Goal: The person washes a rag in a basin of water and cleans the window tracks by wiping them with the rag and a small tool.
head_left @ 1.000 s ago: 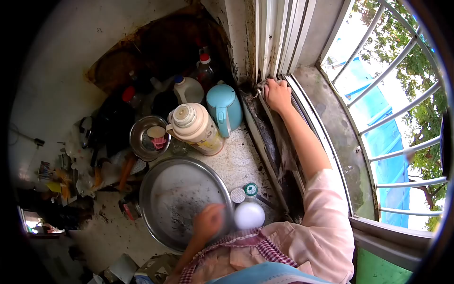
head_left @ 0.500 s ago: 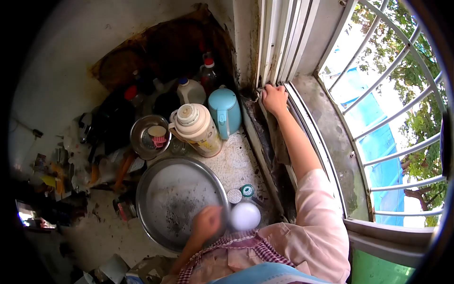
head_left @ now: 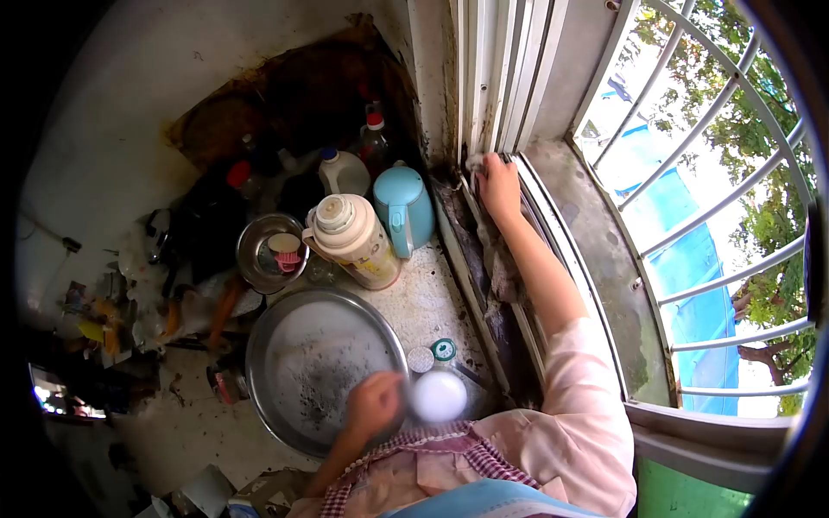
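My right hand [head_left: 498, 187] is at the far end of the window track [head_left: 509, 337], its fingers closed on a crumpled greyish rag [head_left: 498, 268]. Part of the rag trails back along the dirty channel beside my forearm. My left hand [head_left: 375, 403] hovers over the near right side of a wide metal basin [head_left: 257, 397], curled into a loose fist and slightly blurred; nothing shows in it. Murky grey water with dark specks fills the basin. Just right of that hand is a round white object [head_left: 439, 397].
Beyond the basin stand a cream thermos flask [head_left: 356, 242], a blue kettle [head_left: 404, 211] and a small metal bowl [head_left: 250, 250] with a pink-and-white item inside. Two small round lids, one a green lid [head_left: 444, 349], lie near the white object. Window bars [head_left: 725, 259] rise at right.
The view has shifted slightly. My right hand remains at the track's far end, and the trailing rag shows more and lies differently. My left hand stays over the basin, its fist a little clearer.
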`<state>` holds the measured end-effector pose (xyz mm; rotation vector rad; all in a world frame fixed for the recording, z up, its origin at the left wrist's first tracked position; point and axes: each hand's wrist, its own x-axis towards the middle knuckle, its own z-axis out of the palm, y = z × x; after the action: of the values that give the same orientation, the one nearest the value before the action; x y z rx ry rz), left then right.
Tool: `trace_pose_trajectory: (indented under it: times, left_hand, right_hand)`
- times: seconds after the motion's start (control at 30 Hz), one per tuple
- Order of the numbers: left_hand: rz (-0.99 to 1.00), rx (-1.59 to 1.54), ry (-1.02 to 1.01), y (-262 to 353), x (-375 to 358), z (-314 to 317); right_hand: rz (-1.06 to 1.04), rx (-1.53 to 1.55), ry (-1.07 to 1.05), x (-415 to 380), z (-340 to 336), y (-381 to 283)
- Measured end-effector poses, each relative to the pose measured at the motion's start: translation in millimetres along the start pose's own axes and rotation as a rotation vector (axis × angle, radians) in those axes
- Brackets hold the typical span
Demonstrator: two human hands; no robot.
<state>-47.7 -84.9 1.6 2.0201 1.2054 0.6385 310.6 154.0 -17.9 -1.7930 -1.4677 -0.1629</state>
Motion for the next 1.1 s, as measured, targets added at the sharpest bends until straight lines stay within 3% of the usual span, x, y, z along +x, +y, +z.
trace_pose_trajectory:
  times: [0.03, 0.1, 0.2, 0.3, 0.43, 0.57, 0.6, 0.7, 0.77, 0.83, 0.9, 0.93, 1.03, 1.07, 1.1]
  left_hand:
    - [-0.009, 0.008, 0.002, 2.1, 2.3, 0.0]
    - [0.013, 0.043, 0.011, 4.4, 8.2, -1.1]
    - [0.016, 0.067, -0.013, 3.1, 1.3, -2.7]
    - [0.001, 0.061, -0.024, -4.5, 3.9, 1.1]
    - [0.021, 0.065, -0.021, -5.1, 11.0, 6.9]
    - [0.033, 0.016, -0.022, 16.6, 24.3, 11.2]
    - [0.054, 0.022, -0.018, 20.0, 25.7, 12.9]
    - [0.048, 0.037, -0.022, 29.5, 11.3, 9.4]
    - [0.053, 0.046, -0.003, 27.5, 6.9, 2.2]
    - [0.058, 0.027, 0.033, 16.8, -7.5, 1.5]
    - [0.041, 0.032, 0.039, 13.1, -13.5, -2.6]
    - [0.031, 0.036, 0.046, 12.0, -13.6, -2.8]
    - [-0.024, 0.043, 0.045, 15.7, -7.2, -3.7]
    - [-0.03, 0.043, 0.041, 18.2, -4.3, -3.5]
    - [-0.036, 0.046, 0.035, 21.8, -0.5, -3.1]
  right_hand:
    - [-0.017, -0.02, 0.059, 9.3, 12.8, 6.7]
    - [0.062, -0.043, -0.019, 14.8, 22.8, 8.7]
    - [-0.158, -0.138, 0.102, -7.7, 2.1, -3.9]
    - [-0.203, -0.272, -0.041, -23.5, -6.3, 7.1]
    - [0.101, -0.307, -0.235, -3.8, -2.6, -2.2]
    - [0.229, -0.386, -0.295, 21.3, 33.1, 0.0]
    - [0.172, -0.443, -0.206, 24.0, 39.3, -2.6]
    - [0.082, -0.391, -0.384, 29.3, 18.9, 2.6]
    - [0.122, -0.408, -0.636, 23.0, -21.5, -12.4]
    - [0.021, -0.419, -0.788, 5.3, -81.8, -38.2]
    - [0.086, -0.458, -0.87, -2.2, -69.2, 1.5]
    - [0.091, -0.356, -0.789, -5.3, -79.3, 1.9]
    - [0.079, -0.087, -0.284, -8.7, -61.3, -8.2]
    - [-0.01, -0.102, -0.146, -9.0, -53.8, -15.8]
    - [0.029, -0.082, -0.192, -9.5, -50.8, -24.8]
